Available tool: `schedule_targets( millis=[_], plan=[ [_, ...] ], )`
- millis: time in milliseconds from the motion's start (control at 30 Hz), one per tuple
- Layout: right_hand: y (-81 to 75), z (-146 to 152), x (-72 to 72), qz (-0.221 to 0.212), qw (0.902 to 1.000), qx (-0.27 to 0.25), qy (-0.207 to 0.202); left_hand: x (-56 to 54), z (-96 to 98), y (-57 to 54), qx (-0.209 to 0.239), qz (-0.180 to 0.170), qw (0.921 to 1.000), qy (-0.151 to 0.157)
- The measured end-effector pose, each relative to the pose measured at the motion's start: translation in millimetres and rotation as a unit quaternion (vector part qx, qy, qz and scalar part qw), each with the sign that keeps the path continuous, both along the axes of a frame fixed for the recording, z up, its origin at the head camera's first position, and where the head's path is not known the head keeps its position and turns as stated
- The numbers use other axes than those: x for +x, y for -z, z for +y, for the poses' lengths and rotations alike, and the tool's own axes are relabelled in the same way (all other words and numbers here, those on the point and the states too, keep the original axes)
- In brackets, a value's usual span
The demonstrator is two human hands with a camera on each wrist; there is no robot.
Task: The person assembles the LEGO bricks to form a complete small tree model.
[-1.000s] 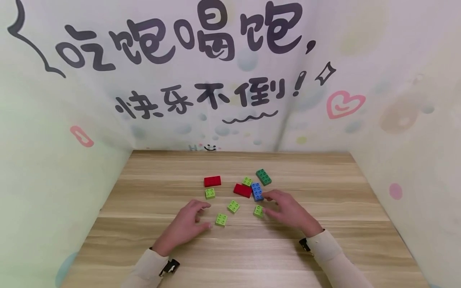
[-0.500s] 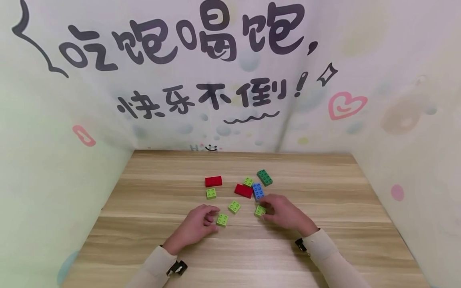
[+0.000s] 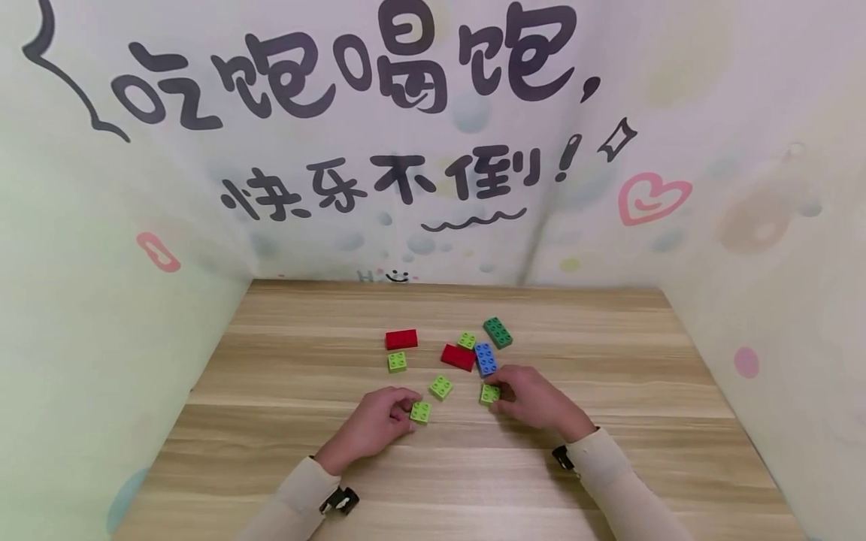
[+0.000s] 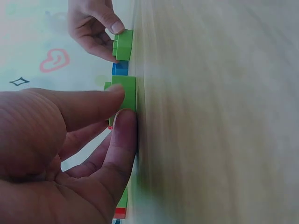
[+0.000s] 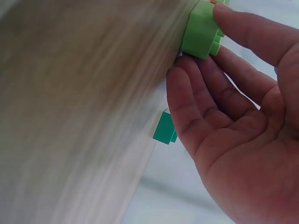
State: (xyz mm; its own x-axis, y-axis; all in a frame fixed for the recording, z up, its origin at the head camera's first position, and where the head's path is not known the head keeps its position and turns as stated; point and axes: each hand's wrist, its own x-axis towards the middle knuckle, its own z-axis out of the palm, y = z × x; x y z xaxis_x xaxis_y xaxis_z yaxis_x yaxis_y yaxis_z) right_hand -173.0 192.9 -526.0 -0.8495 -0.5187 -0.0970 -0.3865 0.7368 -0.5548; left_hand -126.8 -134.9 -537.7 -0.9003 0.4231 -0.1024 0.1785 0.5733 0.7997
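My left hand (image 3: 370, 422) pinches a small light green toy brick (image 3: 420, 412) between thumb and fingers, low over the table. In the left wrist view the thumb lies against this brick's side. My right hand (image 3: 539, 400) has thumb and fingers around another light green brick (image 3: 490, 394); its thumb touches the brick's studded side in the right wrist view. Just behind the right fingertips lies a blue eight-stud brick (image 3: 485, 359). A third light green brick (image 3: 441, 388) sits between the two hands.
Farther back on the wooden table (image 3: 582, 323) lie a dark green brick (image 3: 498, 331), a red brick (image 3: 458, 358) beside a light green one (image 3: 467, 340), and a second red brick (image 3: 402, 340) with a light green brick (image 3: 397, 362) before it. Printed walls enclose the table.
My left hand has moved right and its fingers have closed on the front light green brick. My right hand has shifted slightly left and its fingers have come around the right-hand light green brick.
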Motion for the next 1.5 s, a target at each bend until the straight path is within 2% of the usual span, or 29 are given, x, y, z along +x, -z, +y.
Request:
schedule_targets(
  millis=[100,300,533,867,1067,1500],
  plan=[
    [-1.6,-0.4,0.5,0.003,1.0000,0.005,0.001,0.2,0.8,-0.5,-0.006,0.005,1.0000,-0.004],
    [-4.6,-0.5,3.4,0.006,0.9999,-0.008,0.000,2.7,1.8,-0.7,0.008,-0.011,0.9998,-0.012],
    [-7.5,-7.3,6.8,0.017,0.9989,-0.037,-0.025,3.1,7.5,-0.3,0.033,-0.024,0.9992,0.000],
    [-11.8,-18.5,14.2,0.031,0.9957,-0.074,-0.047,1.1,20.9,-2.4,0.032,-0.042,0.9986,0.008],
    [-14.3,-27.9,20.2,0.024,0.9942,-0.087,-0.058,-0.9,29.4,0.4,0.044,-0.047,0.9978,0.016],
    [-13.0,-41.5,27.1,0.040,0.9901,-0.084,-0.105,-2.6,41.2,5.1,0.045,-0.052,0.9975,0.019]
  ],
)
